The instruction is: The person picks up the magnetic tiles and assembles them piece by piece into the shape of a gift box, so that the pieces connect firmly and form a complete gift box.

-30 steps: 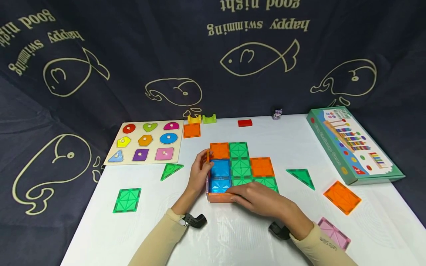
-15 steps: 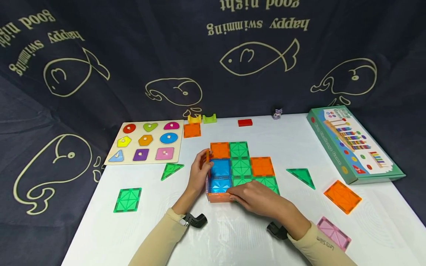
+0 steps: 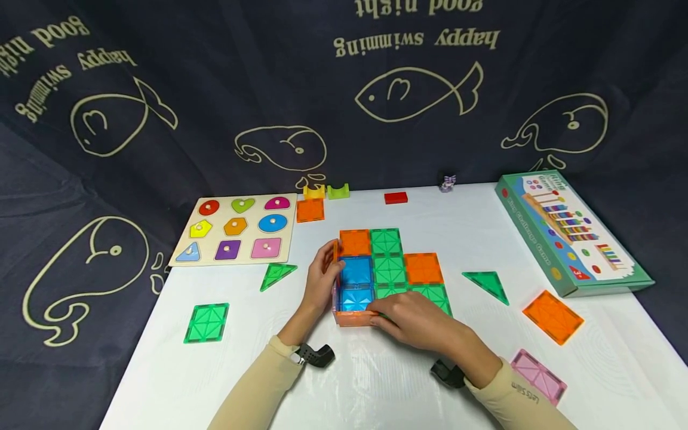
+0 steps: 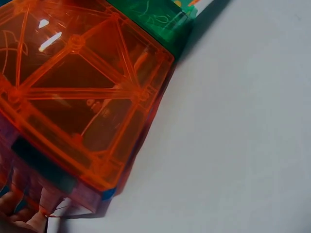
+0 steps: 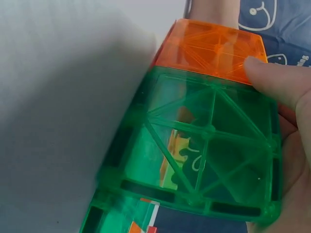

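On the white desk, nothing has visibly shifted in 0.5 s: my left hand pinches the upright orange tile, my right hand the front orange tile, both standing along 2 flat blue tiles. I take this as steadying the joins.
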Tool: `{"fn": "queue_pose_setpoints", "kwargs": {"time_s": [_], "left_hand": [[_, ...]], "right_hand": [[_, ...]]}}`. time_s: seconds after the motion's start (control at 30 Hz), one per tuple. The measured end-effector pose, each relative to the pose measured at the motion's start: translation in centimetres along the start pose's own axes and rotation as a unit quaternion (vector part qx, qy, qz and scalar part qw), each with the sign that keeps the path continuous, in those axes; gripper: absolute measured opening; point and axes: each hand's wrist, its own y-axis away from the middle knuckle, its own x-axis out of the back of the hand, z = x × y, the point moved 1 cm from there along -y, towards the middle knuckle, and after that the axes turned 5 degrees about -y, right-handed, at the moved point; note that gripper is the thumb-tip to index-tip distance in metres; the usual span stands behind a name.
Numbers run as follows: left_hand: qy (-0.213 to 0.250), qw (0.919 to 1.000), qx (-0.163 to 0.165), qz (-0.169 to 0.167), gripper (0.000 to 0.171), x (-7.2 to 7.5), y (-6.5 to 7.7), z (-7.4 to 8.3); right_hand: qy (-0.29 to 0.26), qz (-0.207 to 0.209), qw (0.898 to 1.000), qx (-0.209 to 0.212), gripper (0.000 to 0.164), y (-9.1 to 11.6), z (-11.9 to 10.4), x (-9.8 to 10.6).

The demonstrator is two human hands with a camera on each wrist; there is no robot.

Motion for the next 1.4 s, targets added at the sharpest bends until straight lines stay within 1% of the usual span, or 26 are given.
{"fn": "queue_pose_setpoints", "kwargs": {"time_s": [0.13, 0.27, 0.43, 0.53, 0.67, 0.73, 0.93, 1.13, 1.2, 1.3, 1.33, 1.4], "left_hand": [[-0.007, 1.0000, -0.001, 0.001, 0.048, 0.0, 0.0, 0.1], [-0.001, 1.0000, -0.002, 0.006, 0.048, -0.1, -0.1, -0.1], [0.006, 0.9999, -0.004, 0.007, 0.048, 0.0, -0.2, -0.2], [0.006, 1.0000, -0.008, 0.002, 0.048, 0.0, -0.2, -0.3], [0.009, 0.9999, -0.014, -0.002, 0.048, -0.1, -0.3, -0.3], [0.011, 0.9998, -0.016, 0.000, 0.048, 0.0, -0.3, -0.3], [0.007, 0.9998, -0.017, 0.001, 0.048, 0.1, -0.3, -0.1], [0.008, 0.9998, -0.018, -0.001, 0.048, 0.1, -0.2, -0.1], [0.011, 0.9998, -0.016, -0.003, 0.048, 0.1, -0.2, 0.0], [0.013, 0.9998, -0.017, -0.004, 0.049, 0.1, -0.1, 0.0], [0.015, 0.9997, -0.018, -0.004, 0.049, 0.0, -0.1, 0.0], [0.014, 0.9997, -0.018, -0.005, 0.049, -0.1, -0.2, 0.0]], "right_hand": [[0.004, 0.014, 1.000, -0.002, 0.020, -0.2, 0.0, 0.0], [0.012, 0.027, 1.000, 0.001, 0.018, -0.3, 0.0, 0.1], [0.014, 0.018, 1.000, -0.004, 0.020, -0.4, 0.1, 0.0], [0.026, 0.011, 1.000, -0.007, 0.018, -0.3, 0.2, -0.3], [0.048, 0.008, 0.999, -0.006, 0.011, -0.2, 0.1, -0.8], [0.054, 0.008, 0.999, -0.006, 0.010, -0.4, 0.0, -0.9], [0.067, -0.003, 0.998, -0.013, 0.016, -0.9, -0.4, -0.9], [0.065, -0.013, 0.998, -0.020, 0.010, -0.8, -0.6, -0.5], [0.062, -0.016, 0.998, -0.022, 0.014, -0.7, -0.6, -0.2], [0.047, -0.015, 0.999, -0.022, 0.026, -0.7, -0.7, 0.0], [0.042, -0.013, 0.999, -0.020, 0.027, -0.7, -0.7, 0.0], [0.036, -0.007, 0.999, -0.010, 0.022, -0.9, -0.8, -0.1]]}}
